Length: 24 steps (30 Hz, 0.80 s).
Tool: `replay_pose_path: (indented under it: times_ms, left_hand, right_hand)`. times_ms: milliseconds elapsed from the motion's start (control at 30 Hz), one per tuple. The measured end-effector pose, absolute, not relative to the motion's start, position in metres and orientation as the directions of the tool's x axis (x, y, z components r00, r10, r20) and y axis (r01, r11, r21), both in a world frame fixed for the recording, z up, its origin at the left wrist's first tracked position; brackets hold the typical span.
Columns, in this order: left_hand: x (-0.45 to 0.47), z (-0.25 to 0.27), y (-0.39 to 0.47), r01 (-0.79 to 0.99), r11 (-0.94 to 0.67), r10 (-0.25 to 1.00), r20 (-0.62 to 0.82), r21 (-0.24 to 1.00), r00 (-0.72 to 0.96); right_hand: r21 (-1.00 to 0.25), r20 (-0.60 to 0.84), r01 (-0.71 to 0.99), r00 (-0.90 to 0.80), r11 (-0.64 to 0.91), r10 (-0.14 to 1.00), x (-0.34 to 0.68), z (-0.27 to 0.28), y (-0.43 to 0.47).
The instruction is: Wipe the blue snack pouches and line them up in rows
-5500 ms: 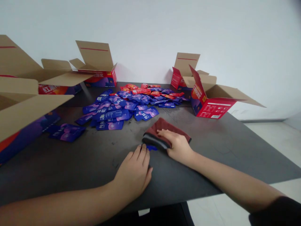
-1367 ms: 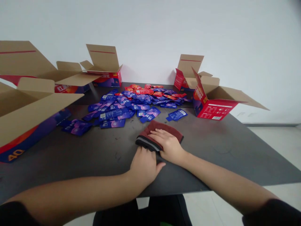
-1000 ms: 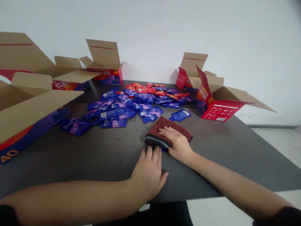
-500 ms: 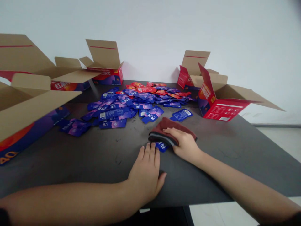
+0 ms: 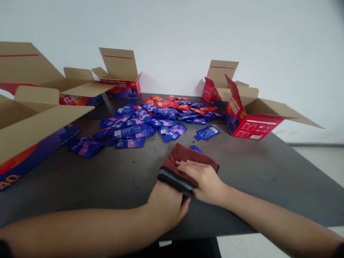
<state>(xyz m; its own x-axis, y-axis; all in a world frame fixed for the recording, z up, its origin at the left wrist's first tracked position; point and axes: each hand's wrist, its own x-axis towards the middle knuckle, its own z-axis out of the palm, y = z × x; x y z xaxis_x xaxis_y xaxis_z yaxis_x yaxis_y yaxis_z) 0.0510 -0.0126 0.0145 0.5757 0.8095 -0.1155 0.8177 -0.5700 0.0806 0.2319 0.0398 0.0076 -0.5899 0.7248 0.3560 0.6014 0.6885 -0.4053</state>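
The brown cloth (image 5: 172,157) is clamped by the fingers of the right hand (image 5: 211,181) over the counter (image 5: 113,182). Under its near edge, the fingers of the left hand (image 5: 166,202) are hidden; their state cannot be told. Beyond the cloth, a partly covered blue sachet (image 5: 196,148) and piled sachets (image 5: 131,130) are seen.

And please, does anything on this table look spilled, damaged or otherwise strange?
Nothing looks clearly spilled or damaged. Small dark marks left of the left hand interrupt the plain grey tabletop; whether scratches or stains, I cannot tell.
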Motion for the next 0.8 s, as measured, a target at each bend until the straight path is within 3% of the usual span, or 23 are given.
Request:
replay_pose_path:
  times_ms: [67,133,200,367,533,800]
  left_hand:
    - [0.051,0.015,-0.012,0.821,-0.565,0.812,-0.117,0.085,0.572]
    - [0.05,0.015,-0.012,0.838,-0.542,0.833,-0.091,0.072,0.546]
    - [0.05,0.014,-0.012,0.845,-0.531,0.842,-0.07,0.065,0.534]
    - [0.05,0.015,-0.012,0.838,-0.543,0.833,-0.092,0.056,0.546]
    - [0.05,0.011,-0.012,0.846,-0.532,0.843,-0.069,0.04,0.533]
    - [0.05,0.013,-0.012,0.84,-0.541,0.839,-0.049,0.034,0.542]
  right_hand:
    - [-0.439,0.341,0.598,-0.579,0.67,0.741,0.235,0.009,0.043]
    - [-0.459,0.35,0.739,-0.36,0.493,0.865,0.24,0.01,0.05]
    - [-0.444,0.369,0.808,-0.229,0.387,0.901,0.245,0.01,0.054]
    - [-0.403,0.34,0.659,-0.536,0.635,0.772,0.239,0.01,0.05]
    - [-0.41,0.28,0.828,-0.284,0.382,0.917,0.246,0.013,0.058]
    - [-0.363,0.219,0.851,-0.319,0.38,0.922,0.246,0.02,0.06]
